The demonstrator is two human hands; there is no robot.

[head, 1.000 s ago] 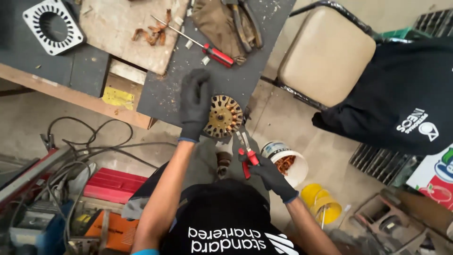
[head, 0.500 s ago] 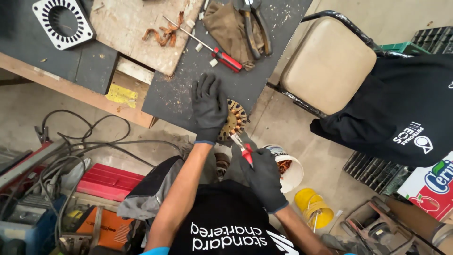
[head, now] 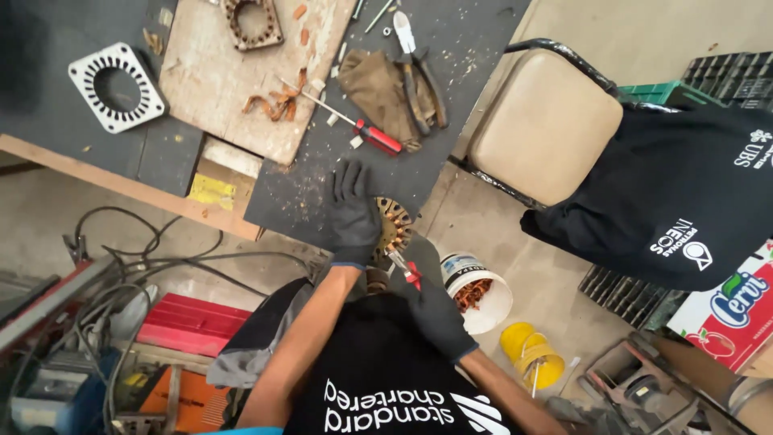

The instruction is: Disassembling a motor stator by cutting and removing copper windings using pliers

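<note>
My left hand (head: 354,211), in a black glove, presses flat on a round motor stator with copper windings (head: 396,225) at the near edge of the dark workbench (head: 306,185). My right hand (head: 433,312), also gloved, is closed around red-handled pliers (head: 405,269). The pliers' tip points at the stator's near rim. Most of the stator is hidden under my left hand.
On the bench lie a red-handled screwdriver (head: 362,129), large cutters on a brown rag (head: 419,76), a wooden board (head: 241,72) and a white slotted ring (head: 115,87). A white bucket of copper scraps (head: 477,290), a yellow tub (head: 531,354), a padded chair (head: 547,125) and cables (head: 121,266) are around me.
The view has tilted so the bench sits lower in frame. My left hand stays on the stator. The right hand with the pliers has drawn a little nearer to its rim.
</note>
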